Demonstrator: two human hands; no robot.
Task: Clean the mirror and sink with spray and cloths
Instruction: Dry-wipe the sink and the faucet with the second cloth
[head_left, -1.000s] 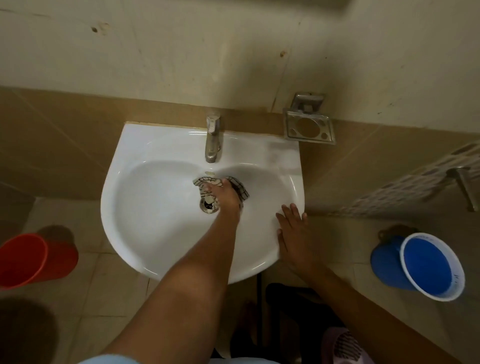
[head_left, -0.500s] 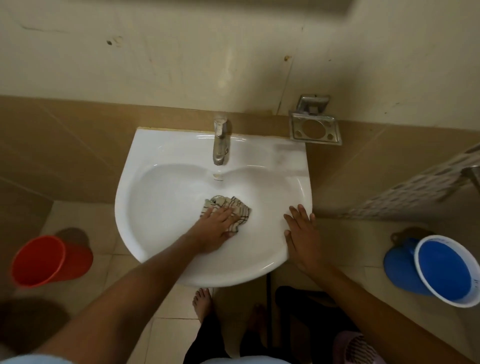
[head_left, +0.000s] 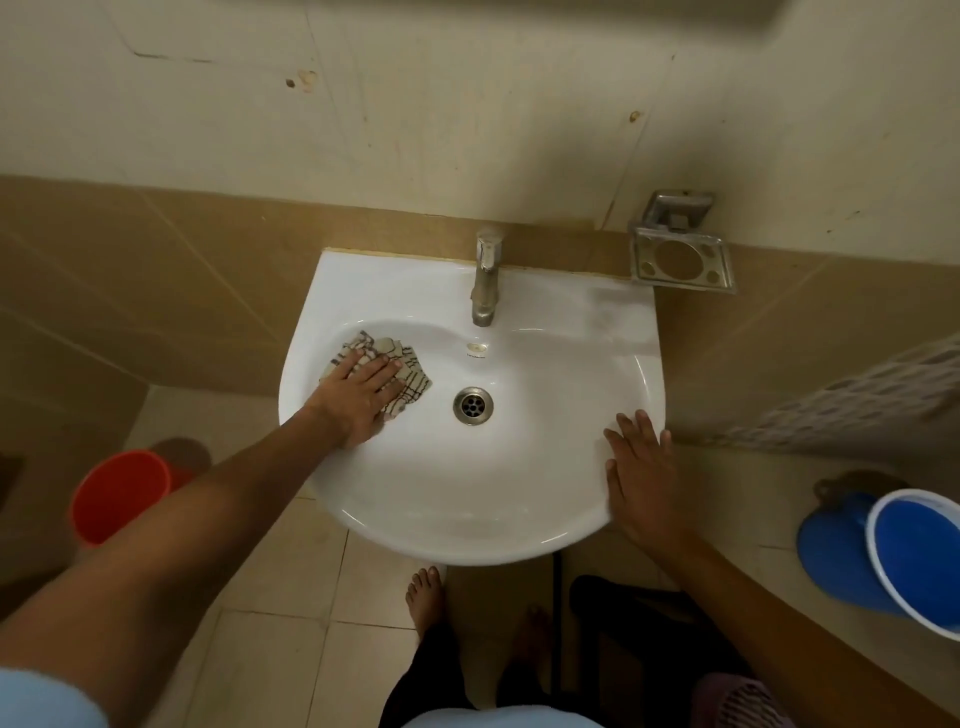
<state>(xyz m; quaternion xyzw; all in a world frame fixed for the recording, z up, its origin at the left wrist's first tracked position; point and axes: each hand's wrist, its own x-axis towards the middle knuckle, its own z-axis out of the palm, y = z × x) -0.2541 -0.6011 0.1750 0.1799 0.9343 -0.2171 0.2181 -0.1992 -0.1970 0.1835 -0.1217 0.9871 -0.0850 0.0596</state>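
A: Head view, looking down: the left hand (head_left: 358, 395) lies flat, fingers spread, pressing the checked cloth (head_left: 400, 371) against the sink's (head_left: 519, 499) left inner wall, beside the drain (head_left: 472, 406).

B: And the right hand (head_left: 641, 480)?

A: Open and flat on the sink's right rim, holding nothing. The hand hides much of the cloth.

B: The mirror?

A: Only a blurred strip along the top edge. The blue bucket (head_left: 914, 561) is cut off at right.

White wall-mounted sink (head_left: 545, 519), drain uncovered, crumpled checked cloth (head_left: 410, 371) pressed flat against its left inner slope
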